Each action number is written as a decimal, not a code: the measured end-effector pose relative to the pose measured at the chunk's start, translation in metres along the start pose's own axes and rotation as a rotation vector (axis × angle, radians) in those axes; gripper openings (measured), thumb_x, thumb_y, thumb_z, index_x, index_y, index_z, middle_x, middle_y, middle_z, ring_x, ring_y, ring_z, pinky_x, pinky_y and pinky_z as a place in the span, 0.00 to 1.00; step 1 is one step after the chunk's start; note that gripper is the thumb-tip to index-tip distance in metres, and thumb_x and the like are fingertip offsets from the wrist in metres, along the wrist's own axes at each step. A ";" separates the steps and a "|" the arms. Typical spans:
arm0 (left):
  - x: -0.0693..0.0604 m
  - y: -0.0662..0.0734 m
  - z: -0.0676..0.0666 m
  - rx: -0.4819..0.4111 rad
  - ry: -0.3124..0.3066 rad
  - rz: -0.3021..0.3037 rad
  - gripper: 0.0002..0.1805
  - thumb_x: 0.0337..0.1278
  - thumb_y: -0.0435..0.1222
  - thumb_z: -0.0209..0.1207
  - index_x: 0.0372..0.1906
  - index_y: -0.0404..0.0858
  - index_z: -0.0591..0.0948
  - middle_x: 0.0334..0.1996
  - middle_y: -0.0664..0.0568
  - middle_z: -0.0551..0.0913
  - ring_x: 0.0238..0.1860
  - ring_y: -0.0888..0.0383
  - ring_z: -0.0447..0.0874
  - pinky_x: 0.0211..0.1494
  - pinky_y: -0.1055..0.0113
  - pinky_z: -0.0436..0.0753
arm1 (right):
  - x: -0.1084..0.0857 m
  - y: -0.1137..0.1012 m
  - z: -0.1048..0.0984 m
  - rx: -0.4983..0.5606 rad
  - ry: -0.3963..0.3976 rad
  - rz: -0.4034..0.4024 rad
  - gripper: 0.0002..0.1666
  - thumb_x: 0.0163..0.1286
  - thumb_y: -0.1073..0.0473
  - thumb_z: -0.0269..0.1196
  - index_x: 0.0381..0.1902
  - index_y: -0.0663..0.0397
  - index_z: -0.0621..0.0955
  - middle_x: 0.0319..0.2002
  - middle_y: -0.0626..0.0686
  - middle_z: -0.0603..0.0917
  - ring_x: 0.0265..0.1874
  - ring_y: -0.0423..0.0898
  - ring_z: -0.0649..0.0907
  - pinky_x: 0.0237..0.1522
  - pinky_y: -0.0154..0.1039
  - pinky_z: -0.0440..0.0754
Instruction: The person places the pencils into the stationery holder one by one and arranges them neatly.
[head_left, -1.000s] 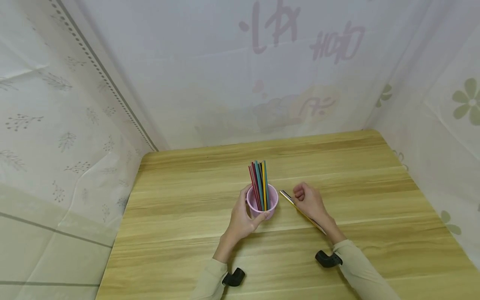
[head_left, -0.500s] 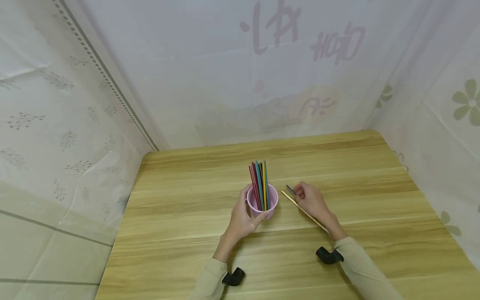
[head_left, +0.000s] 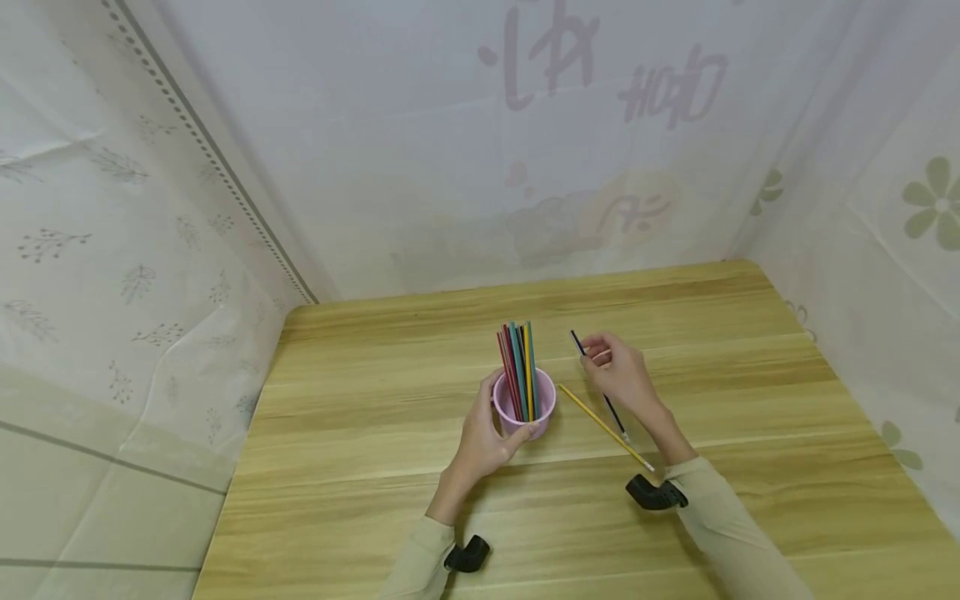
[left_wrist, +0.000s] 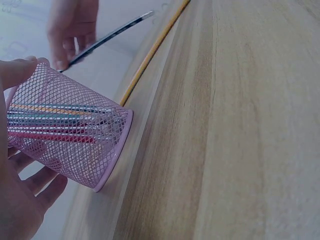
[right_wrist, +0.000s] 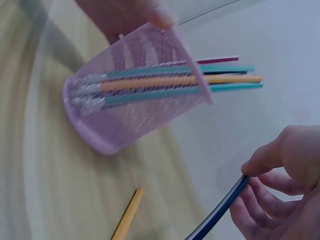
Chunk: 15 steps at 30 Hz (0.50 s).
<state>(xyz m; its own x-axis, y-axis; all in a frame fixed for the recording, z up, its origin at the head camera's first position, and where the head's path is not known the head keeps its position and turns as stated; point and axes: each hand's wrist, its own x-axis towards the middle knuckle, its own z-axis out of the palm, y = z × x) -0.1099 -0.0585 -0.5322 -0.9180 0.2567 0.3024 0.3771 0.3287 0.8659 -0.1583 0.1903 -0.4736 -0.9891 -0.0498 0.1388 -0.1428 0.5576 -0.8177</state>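
My left hand grips a pink mesh pencil cup, its thumb on the near side of the rim. Several pencils in red, teal, black and yellow stand in the cup, leaning together. To the right of it, my right hand pinches a dark pencil between thumb and fingers; this one slants, its pale end toward me. A yellow pencil lies on the table between the cup and the right hand. The mesh shows the pencils' lower ends in the left wrist view, near the cup's base.
The wood-grain table reaches back to a pale printed cloth wall. More printed cloth hangs at the left and right sides. A black curved mount sits at each wrist, the right one near the yellow pencil's end.
The right hand has picked up the dark pencil from beside the yellow one and moved it away from me. The yellow pencil stays on the table. The left hand and cup hold still.
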 end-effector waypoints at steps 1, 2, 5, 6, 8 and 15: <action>0.000 0.000 0.000 0.000 0.000 0.002 0.52 0.47 0.41 0.74 0.76 0.42 0.59 0.68 0.45 0.73 0.66 0.49 0.75 0.71 0.49 0.76 | 0.001 -0.003 0.000 0.012 0.009 -0.003 0.13 0.65 0.69 0.63 0.48 0.65 0.82 0.39 0.62 0.85 0.35 0.52 0.86 0.33 0.28 0.82; 0.000 0.000 0.000 -0.002 0.001 0.007 0.52 0.47 0.40 0.74 0.76 0.41 0.59 0.68 0.45 0.73 0.66 0.48 0.75 0.70 0.49 0.76 | 0.001 -0.006 0.000 0.025 0.017 -0.002 0.13 0.65 0.69 0.63 0.49 0.65 0.82 0.39 0.62 0.85 0.35 0.52 0.86 0.33 0.27 0.82; 0.001 -0.001 0.000 -0.005 0.005 0.020 0.52 0.47 0.40 0.74 0.76 0.41 0.59 0.67 0.44 0.74 0.65 0.48 0.76 0.69 0.49 0.77 | 0.002 -0.015 -0.001 0.064 0.034 -0.005 0.13 0.66 0.68 0.62 0.49 0.65 0.81 0.40 0.62 0.85 0.36 0.52 0.85 0.33 0.26 0.83; 0.001 -0.001 0.000 -0.004 0.008 0.021 0.52 0.46 0.40 0.74 0.76 0.41 0.59 0.67 0.44 0.74 0.65 0.48 0.76 0.69 0.48 0.77 | 0.002 -0.018 -0.002 0.074 0.039 -0.011 0.13 0.67 0.68 0.62 0.49 0.65 0.81 0.40 0.62 0.85 0.36 0.52 0.86 0.33 0.26 0.83; 0.000 -0.001 0.000 0.001 0.015 0.021 0.52 0.46 0.40 0.74 0.76 0.41 0.59 0.67 0.44 0.74 0.65 0.47 0.76 0.69 0.47 0.77 | 0.003 -0.025 -0.003 0.091 0.050 -0.023 0.13 0.68 0.67 0.63 0.50 0.64 0.81 0.40 0.62 0.85 0.37 0.53 0.86 0.33 0.26 0.84; 0.000 0.000 0.000 0.013 0.017 0.009 0.52 0.45 0.40 0.74 0.76 0.40 0.60 0.68 0.44 0.74 0.66 0.47 0.75 0.70 0.46 0.75 | 0.004 -0.051 -0.006 0.165 0.088 -0.070 0.13 0.69 0.65 0.63 0.50 0.64 0.81 0.41 0.62 0.85 0.39 0.53 0.86 0.35 0.25 0.84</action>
<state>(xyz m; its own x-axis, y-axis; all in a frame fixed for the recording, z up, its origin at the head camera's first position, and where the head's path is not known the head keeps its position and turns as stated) -0.1100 -0.0586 -0.5318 -0.9165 0.2443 0.3169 0.3868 0.3383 0.8578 -0.1550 0.1662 -0.4277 -0.9706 -0.0066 0.2407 -0.2219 0.4120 -0.8837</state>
